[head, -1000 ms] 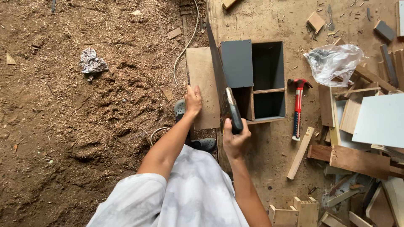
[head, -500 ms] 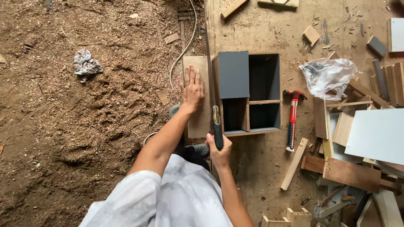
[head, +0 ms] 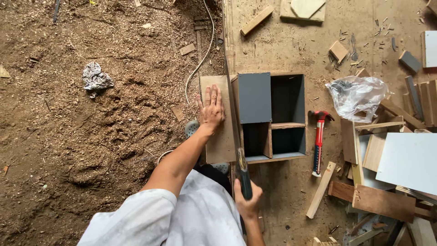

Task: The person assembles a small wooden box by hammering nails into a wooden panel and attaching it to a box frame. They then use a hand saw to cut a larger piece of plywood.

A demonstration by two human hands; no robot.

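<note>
My left hand (head: 211, 109) lies flat, palm down, fingers straight and slightly spread, on a plain wooden board (head: 218, 136). That board sticks out to the left of a grey box (head: 273, 116) that rests on the workbench (head: 291, 45). The hand holds nothing; it only presses on the board's upper face.

My right hand (head: 248, 200) is low in view, close to my body, with its fingers wrapped tight around the dark handle of a handsaw (head: 241, 168). The saw's thin blade runs away from me along the line where the board meets the box's left wall, just to the right of my left hand. I cannot tell how deep the blade sits in the wood.

The box is open toward me and split by a wooden shelf and an upright divider into compartments. A grey panel covers its far left part.

A hammer (head: 318, 141) with a red handle lies on the bench just right of the box, head at the far end. A crumpled clear plastic bag (head: 357, 95) sits farther right, beside offcuts of wood. Left of the bench is a sawdust-covered floor (head: 91, 136), with a white cable (head: 200, 59) and a crumpled grey rag (head: 95, 77) on it.
</note>
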